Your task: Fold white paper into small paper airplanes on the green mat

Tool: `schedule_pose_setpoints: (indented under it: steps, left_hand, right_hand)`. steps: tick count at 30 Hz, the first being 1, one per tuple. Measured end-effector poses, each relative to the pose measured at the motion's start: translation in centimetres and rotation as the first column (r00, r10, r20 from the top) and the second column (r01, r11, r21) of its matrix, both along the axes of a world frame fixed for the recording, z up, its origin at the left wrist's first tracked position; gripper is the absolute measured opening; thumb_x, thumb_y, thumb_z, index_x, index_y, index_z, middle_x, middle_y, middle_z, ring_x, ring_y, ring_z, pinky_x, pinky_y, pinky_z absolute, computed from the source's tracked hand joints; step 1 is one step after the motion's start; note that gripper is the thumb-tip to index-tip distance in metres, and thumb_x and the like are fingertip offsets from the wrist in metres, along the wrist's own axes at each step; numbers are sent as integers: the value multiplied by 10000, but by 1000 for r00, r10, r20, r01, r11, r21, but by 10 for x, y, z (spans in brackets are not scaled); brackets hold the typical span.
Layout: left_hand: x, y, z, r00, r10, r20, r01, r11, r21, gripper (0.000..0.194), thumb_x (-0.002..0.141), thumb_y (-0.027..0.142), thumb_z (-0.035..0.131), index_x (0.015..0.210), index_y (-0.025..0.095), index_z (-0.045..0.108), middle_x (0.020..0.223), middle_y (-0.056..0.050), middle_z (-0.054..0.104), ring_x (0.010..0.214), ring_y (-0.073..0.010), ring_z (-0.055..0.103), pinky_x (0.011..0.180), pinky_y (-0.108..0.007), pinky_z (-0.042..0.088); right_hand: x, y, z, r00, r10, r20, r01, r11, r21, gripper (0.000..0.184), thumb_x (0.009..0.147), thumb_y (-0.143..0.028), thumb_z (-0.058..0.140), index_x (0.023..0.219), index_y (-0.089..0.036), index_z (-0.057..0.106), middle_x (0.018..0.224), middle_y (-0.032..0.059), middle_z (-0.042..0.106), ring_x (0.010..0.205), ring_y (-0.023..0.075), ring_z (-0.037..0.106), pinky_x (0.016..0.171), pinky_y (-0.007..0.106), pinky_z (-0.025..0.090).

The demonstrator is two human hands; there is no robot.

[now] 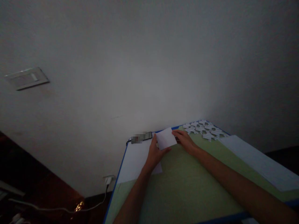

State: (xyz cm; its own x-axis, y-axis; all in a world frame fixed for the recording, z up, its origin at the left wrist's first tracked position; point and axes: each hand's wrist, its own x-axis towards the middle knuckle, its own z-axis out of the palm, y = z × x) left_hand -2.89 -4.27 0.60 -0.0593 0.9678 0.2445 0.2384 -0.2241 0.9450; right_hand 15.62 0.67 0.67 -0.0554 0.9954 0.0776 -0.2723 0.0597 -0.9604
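Between my two hands is a small white sheet of paper [166, 138], tilted above the far part of the green table top. My left hand [156, 152] grips its left side and lower edge, the thumb stretched along the bottom. At the right edge, the fingers of my right hand [184, 140] are closed on the paper. Under my left forearm lies a larger white sheet [133, 165] on the table. Several folded white paper shapes [198, 128], star-like with pointed ends, are grouped at the far right corner.
The green table top [191, 186] has blue edges and stands against a grey wall [149, 77]. A phone-like device [147, 136], partly blurred out, lies at the far left corner. Another white sheet [259, 161] lies along the right side. A plug [108, 180] with a white cable is at lower left.
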Motion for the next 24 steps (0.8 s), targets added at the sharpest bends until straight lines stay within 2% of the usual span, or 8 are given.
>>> schedule_pose_setpoints:
  steps: [5,10,14,18,21,24]
  left_hand:
    - [1,1,5,996,37,86,-36,999,-8,982,529,347,975,1408,154,581,1361,-235,614,1117,-338,643,824,-384,564]
    - [-1,5,4,993,104,56,-109,989,102,474,754,370,837,1167,177,706,1325,-194,657,1025,-300,681,754,-345,551]
    - [-4,9,1,995,104,-4,-102,983,154,209,856,331,716,1010,193,691,1078,-118,728,886,-239,693,771,-329,525]
    - [-6,9,1,985,167,50,-173,971,163,151,884,339,664,907,193,638,904,-66,682,844,-212,638,783,-308,489]
    - [-7,10,1,974,202,99,-214,968,131,164,903,359,629,887,196,616,858,-47,651,839,-210,606,777,-300,469]
    - [-9,11,0,965,243,97,-253,961,112,169,900,369,618,880,202,598,862,-48,642,856,-219,598,773,-302,454]
  right_hand:
    - [0,0,-1,1000,10,8,-10,1000,-7,313,722,-504,735,872,-231,707,838,35,713,734,185,632,660,297,467]
    - [-2,1,-3,1000,23,20,-22,1000,-14,382,736,-585,713,873,-228,707,801,39,704,721,195,638,644,300,465]
    - [-2,1,-5,999,19,32,-19,1000,-15,375,734,-571,711,856,-216,705,805,37,693,722,189,638,641,297,466]
    - [0,3,-6,998,-9,58,10,1000,-16,308,750,-442,718,965,-222,712,822,31,697,700,176,638,627,291,470]
    - [0,1,-5,997,-11,78,12,1000,-13,421,725,-311,729,1136,-229,685,812,12,701,651,159,641,598,276,461]
    - [-1,-2,-2,996,13,94,-12,1000,-15,497,755,-325,733,1235,-238,641,826,4,707,637,150,651,585,265,458]
